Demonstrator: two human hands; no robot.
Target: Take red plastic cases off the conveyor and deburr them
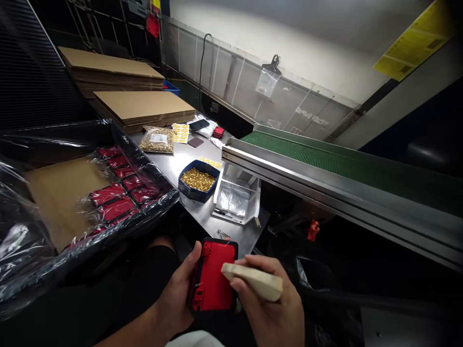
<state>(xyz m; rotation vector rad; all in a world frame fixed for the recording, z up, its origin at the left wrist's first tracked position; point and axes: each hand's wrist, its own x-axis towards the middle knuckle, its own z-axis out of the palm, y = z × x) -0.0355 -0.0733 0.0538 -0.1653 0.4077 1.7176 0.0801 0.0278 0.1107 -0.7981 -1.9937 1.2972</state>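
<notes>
My left hand (179, 284) is closed around the left side of a red plastic case (218, 277) with black edges, its thumb along the rim. Two small red fittings show on the case's left side. In my right hand (277, 303) is a pale, flat-sided wooden block (253, 280), gripped between thumb and fingers. The block's narrow end overlaps the right part of the red face; I cannot tell whether it touches. Just beyond the case, a small metal piece (222, 234) lies at the table's near edge.
A black-lined box (144, 207) with wrapped red items stands left. On the metal table (162, 164) are a blue bin (197, 194) of small brass-coloured parts, a white tray (257, 202) with clear bags, and a bag of parts (157, 140). Cardboard stacks (144, 103) lie behind; a green conveyor (300, 154) runs right.
</notes>
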